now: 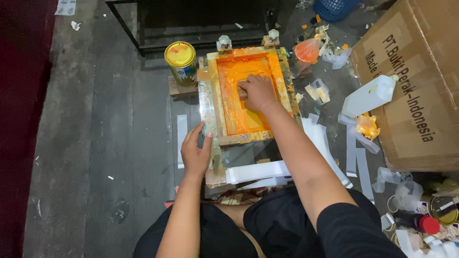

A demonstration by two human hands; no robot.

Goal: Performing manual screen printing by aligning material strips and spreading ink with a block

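Two bare hands work a printing frame (224, 102) on the floor: the right hand (258, 91) closed over a mostly hidden squeegee in orange ink. The left hand (195, 154), fingers loosely spread, steadies the frame's near-left corner

I see a wooden-framed printing screen (224, 107), its mesh slick with wet, glossy orange ink, beside a metal tin (181, 59) with a shiny yellow lid. Matt white paper strips (258, 171) lie on the dull, rough grey floor (95, 143). At right I make out a matt brown cardboard box (420, 81) and a smooth white plastic bottle (369, 95).
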